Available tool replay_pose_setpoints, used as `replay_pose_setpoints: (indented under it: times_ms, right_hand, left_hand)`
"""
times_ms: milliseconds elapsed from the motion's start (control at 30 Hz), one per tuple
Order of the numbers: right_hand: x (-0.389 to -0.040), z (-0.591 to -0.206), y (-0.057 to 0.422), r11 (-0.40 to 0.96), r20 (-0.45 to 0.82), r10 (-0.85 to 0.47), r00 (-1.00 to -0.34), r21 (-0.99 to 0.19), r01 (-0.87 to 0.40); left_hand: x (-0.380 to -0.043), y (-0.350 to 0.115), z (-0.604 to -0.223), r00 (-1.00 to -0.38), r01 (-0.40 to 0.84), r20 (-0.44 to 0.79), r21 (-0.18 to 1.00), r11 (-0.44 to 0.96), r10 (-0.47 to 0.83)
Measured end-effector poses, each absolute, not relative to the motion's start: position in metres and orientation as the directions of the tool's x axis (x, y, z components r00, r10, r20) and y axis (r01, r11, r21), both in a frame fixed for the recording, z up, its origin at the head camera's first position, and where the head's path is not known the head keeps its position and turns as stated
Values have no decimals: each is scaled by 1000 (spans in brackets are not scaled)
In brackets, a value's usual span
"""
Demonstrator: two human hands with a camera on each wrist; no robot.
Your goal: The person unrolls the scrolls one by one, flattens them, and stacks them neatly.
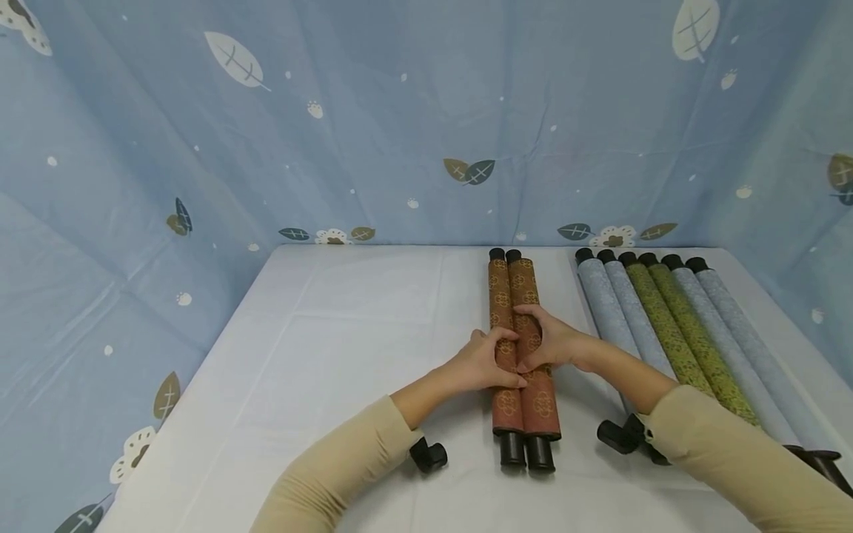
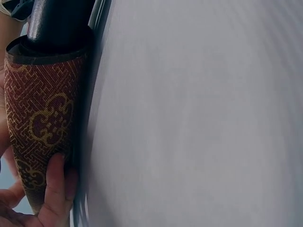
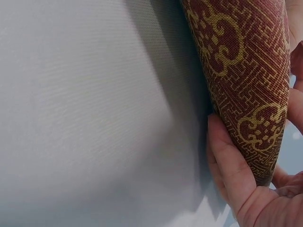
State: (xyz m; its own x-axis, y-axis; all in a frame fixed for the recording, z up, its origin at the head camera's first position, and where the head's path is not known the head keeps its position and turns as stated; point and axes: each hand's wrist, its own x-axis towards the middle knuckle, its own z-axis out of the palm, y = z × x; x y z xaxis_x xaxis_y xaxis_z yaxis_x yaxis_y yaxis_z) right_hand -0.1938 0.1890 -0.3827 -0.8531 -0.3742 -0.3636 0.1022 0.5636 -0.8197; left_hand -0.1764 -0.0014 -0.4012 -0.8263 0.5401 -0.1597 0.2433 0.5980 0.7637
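Two rolled scrolls in red-brown cloth with gold flower motifs and black end knobs lie side by side, pointing away from me. My left hand grips the left scroll around its middle, thumb on the near side and fingers over the top. Around the right scroll curls my right hand, at about the same height. The rolls touch or nearly touch. In the left wrist view, fingertips press the side of the patterned scroll below its black knob. The right wrist view shows fingers under the other scroll.
At the right lies a row of more scrolls: light blue ones on both sides of a green pair. My right forearm crosses over their near part. White cloth covers the table, and a blue leaf-print curtain hangs behind it.
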Motion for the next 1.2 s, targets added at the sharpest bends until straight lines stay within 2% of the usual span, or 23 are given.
replay_pose_setpoints:
  times_ms: [200, 500, 867, 1200]
  right_hand:
    - [-199, -384, 184, 571, -339, -385, -859, -818, 68]
    - [-201, -385, 172, 534, -369, -384, -846, -837, 122]
    - [-205, -389, 153, 521, -342, -403, -849, -848, 94]
    - [-209, -392, 140, 495, -371, -406, -835, -857, 141]
  left_hand:
    - [-180, -7, -400, -831, 245, -161, 755, 609, 533]
    - [-183, -18, -399, -832, 239, -173, 746, 621, 527]
    - [-185, -37, -398, -839, 212, -192, 745, 632, 508]
    - [-186, -52, -399, -841, 186, -213, 749, 636, 497]
